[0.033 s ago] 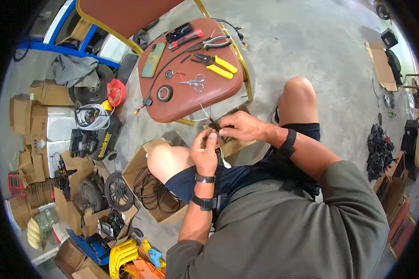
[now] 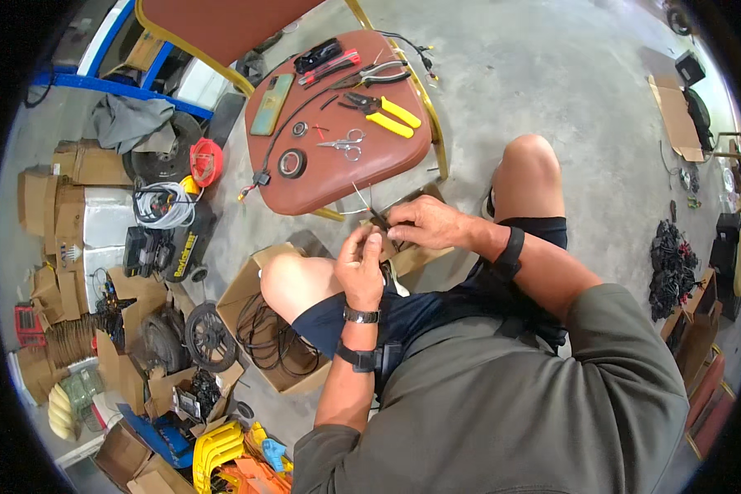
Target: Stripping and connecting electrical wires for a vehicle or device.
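Between my knees, my left hand (image 2: 360,259) is pinched on a dark cable (image 2: 378,220) with thin white wires (image 2: 358,202) spreading from its upper end. My right hand (image 2: 420,222) grips the same cable just right of the left one, fingers curled around it. Just beyond them, on the brown chair seat (image 2: 329,185), lie yellow-handled wire strippers (image 2: 393,117), silver scissors (image 2: 342,145), a black tape roll (image 2: 291,163), a smaller roll (image 2: 300,128), pliers (image 2: 384,72), red cutters (image 2: 329,67), a black item (image 2: 317,56), a green phone-like item (image 2: 272,104) and a black cable (image 2: 262,178).
A cardboard box (image 2: 247,305) of cables sits beside my left knee. Wheels (image 2: 210,337), boxes (image 2: 70,247), a white hose coil (image 2: 163,206), a red helmet (image 2: 206,160) and yellow parts (image 2: 218,457) crowd the left. Tangled cables (image 2: 671,267) and flattened cardboard (image 2: 675,117) lie along the right.
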Demonstrator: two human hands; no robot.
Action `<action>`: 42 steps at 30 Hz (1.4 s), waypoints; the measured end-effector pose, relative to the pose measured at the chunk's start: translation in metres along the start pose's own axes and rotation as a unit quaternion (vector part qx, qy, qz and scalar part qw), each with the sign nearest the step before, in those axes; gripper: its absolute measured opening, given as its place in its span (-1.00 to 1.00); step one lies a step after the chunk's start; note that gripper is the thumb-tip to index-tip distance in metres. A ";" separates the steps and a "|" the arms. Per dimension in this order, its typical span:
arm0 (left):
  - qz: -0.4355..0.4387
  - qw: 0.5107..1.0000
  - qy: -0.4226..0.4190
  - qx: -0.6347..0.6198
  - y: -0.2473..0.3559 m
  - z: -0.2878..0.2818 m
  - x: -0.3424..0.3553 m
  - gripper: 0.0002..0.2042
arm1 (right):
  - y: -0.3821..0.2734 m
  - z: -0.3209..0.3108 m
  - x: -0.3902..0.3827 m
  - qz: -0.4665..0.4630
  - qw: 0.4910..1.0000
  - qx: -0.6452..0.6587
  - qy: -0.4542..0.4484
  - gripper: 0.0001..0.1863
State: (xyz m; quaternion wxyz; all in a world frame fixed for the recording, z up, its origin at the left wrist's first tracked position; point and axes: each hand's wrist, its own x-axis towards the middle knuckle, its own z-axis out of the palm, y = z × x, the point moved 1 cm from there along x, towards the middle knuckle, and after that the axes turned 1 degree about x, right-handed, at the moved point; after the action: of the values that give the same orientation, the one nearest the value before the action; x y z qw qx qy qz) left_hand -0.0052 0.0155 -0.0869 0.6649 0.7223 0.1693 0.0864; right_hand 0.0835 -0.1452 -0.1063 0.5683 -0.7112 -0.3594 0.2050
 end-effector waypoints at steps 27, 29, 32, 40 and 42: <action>-0.085 0.986 -0.072 -0.121 0.031 0.011 -0.009 -0.88 | -0.017 -0.004 -0.005 0.123 0.929 0.349 0.019 -0.82; -0.095 0.986 -0.088 -0.108 0.030 0.011 -0.010 -0.87 | -0.018 -0.004 -0.004 0.121 0.927 0.353 0.026 -0.84; -0.096 0.987 -0.087 -0.098 0.027 0.010 -0.012 -0.87 | -0.017 -0.004 -0.002 0.120 0.926 0.357 0.018 -0.85; -0.114 0.985 -0.091 -0.092 0.028 0.011 -0.014 -0.88 | -0.016 -0.003 -0.004 0.133 0.937 0.323 0.021 -0.86; -0.121 0.984 -0.094 -0.092 0.028 0.011 -0.015 -0.88 | -0.014 -0.003 -0.004 0.126 0.945 0.301 0.019 -0.88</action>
State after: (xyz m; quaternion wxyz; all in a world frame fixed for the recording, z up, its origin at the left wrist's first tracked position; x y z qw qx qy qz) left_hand -0.0112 -0.0017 -0.0584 0.7468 0.6375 0.1832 -0.0478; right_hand 0.0787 -0.1488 -0.0930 0.7323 -0.5498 -0.1777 0.3604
